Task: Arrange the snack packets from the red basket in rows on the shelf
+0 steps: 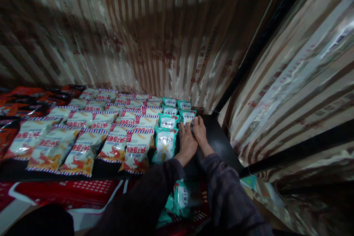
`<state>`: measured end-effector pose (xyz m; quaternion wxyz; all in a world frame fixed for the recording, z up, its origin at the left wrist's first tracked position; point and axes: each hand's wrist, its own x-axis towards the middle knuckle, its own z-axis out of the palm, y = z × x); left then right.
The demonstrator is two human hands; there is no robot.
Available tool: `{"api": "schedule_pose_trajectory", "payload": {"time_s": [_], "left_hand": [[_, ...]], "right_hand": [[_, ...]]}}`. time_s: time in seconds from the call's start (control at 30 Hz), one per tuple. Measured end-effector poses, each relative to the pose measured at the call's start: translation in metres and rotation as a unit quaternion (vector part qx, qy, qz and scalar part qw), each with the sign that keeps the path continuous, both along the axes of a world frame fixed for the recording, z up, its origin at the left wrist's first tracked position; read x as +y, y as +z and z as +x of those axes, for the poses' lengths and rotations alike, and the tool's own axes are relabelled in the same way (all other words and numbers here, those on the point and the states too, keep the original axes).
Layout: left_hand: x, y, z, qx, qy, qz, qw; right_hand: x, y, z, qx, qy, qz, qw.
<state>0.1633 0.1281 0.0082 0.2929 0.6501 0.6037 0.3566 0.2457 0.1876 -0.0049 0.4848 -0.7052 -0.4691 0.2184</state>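
At the right end of a row of snacks, a teal snack bag (188,115) stands upright, its lower part hidden by my fingers. My left hand (187,143) has its long fingers reaching forward against the front and left of this bag. On the other side, my right hand (201,132) bends its fingertips onto the bag's right edge, so the bag is held between both hands. Left of my left hand stands a front teal bag (165,143), with more of the same kind lined up behind it. Another teal bag (184,104) sits at the back.
Many white-and-orange snack bags (138,149) fill the black shelf (221,140) to the left, with orange-and-black packs (26,97) beyond. Below are a red basket (74,193) and loose teal bags (182,195). Striped plastic sheeting (155,37) and a dark post (235,77) bound the shelf.
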Motion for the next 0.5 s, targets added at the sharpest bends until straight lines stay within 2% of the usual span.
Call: {"api": "schedule_pose_trajectory", "payload": {"time_s": [0.17,0.3,0.4,0.5], "left_hand": [[-0.03,0.007,-0.006,-0.008,-0.029,0.015,0.999],[-0.073,0.01,-0.021,-0.043,-0.098,0.038,0.994],[-0.117,0.003,-0.037,-0.062,-0.144,0.038,0.987],[-0.159,-0.014,-0.055,-0.047,-0.165,-0.008,0.985]], "right_hand": [[-0.042,0.009,-0.003,-0.009,-0.001,0.071,0.997],[-0.098,0.015,-0.016,0.009,0.039,0.09,0.995],[-0.149,0.013,-0.033,0.036,0.062,0.097,0.993],[-0.198,-0.004,-0.051,0.05,0.093,0.073,0.992]]}}
